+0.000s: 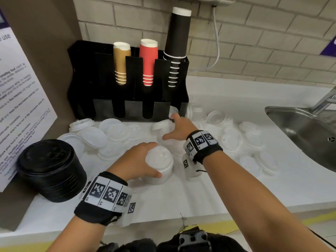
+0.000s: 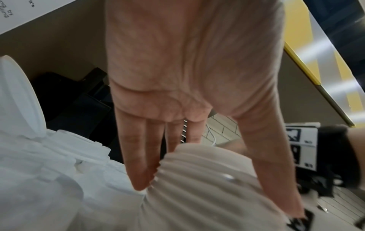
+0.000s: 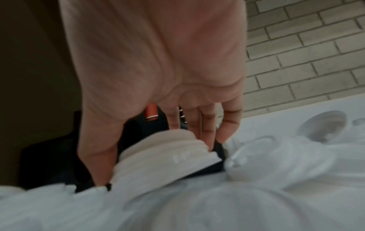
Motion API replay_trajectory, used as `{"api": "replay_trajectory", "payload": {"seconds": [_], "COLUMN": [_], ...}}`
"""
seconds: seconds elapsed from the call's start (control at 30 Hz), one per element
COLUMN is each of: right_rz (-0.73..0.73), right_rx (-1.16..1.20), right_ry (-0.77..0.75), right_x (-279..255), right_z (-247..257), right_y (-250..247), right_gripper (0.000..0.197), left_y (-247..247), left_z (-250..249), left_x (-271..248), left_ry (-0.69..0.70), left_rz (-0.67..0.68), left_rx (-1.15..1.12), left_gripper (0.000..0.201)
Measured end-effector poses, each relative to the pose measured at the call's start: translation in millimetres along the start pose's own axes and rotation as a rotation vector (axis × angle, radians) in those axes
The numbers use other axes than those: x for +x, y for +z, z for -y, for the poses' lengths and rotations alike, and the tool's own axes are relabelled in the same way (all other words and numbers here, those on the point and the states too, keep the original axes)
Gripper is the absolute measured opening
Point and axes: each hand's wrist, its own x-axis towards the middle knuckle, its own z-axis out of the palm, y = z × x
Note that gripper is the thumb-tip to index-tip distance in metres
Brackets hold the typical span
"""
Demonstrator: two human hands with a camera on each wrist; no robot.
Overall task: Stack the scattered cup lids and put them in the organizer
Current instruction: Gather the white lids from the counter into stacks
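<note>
Several white cup lids (image 1: 109,132) lie scattered on the white counter in front of the black organizer (image 1: 131,106), with more white lids (image 1: 251,140) to the right. My left hand (image 1: 154,159) grips a tall stack of white lids (image 1: 160,166) standing on the counter; in the left wrist view the thumb and fingers (image 2: 138,176) wrap its ribbed side (image 2: 207,179). My right hand (image 1: 168,127) reaches toward the organizer's right front corner and pinches a short stack of white lids (image 3: 168,150) between thumb and fingers (image 3: 207,137).
Stacks of brown (image 1: 121,64), red (image 1: 148,62) and black cups (image 1: 177,46) stand in the organizer's back slots. A pile of black lids (image 1: 51,170) sits at the left by a poster. A steel sink (image 1: 300,128) with a faucet (image 1: 325,99) is at the right.
</note>
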Motion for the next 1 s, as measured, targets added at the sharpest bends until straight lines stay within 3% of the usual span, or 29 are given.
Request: {"api": "replay_trajectory", "payload": {"seconds": [0.13,0.27,0.37,0.43,0.5,0.63,0.77,1.0], "right_rz": [0.039,-0.068,-0.062,0.075,0.221,0.247,0.210,0.242], "right_rx": [0.245,0.409,0.228,0.053,0.005,-0.072,-0.200,0.107], "right_ry": [-0.123,-0.082,-0.073,-0.078,-0.071,-0.127,-0.187,-0.131], "right_x": [6,11,10,8,6,16,26,29], "right_z": [21,13,-1,1,8,30,35,18], "right_y": [-9,-33,-43,-39,-28,3,12,-13], "right_gripper": [0.086,0.044,0.028,0.036,0.060,0.090,0.077,0.047], "left_y": [1,0,1,2,1,0,0,1], "left_z": [1,2,2,2,2,1,1,2], "left_x": [0,1,1,1,1,1,1,2], "left_ry": [-0.004,-0.005,-0.011,-0.016,-0.021,-0.020,-0.015,-0.006], "left_rz": [-0.004,0.003,0.004,0.005,0.006,0.012,0.015,0.013], "left_rx": [-0.003,-0.008,-0.007,-0.004,-0.005,-0.008,-0.014,0.004], "left_gripper": [0.103,0.104,0.104,0.104,0.104,0.103,0.102,0.098]}}
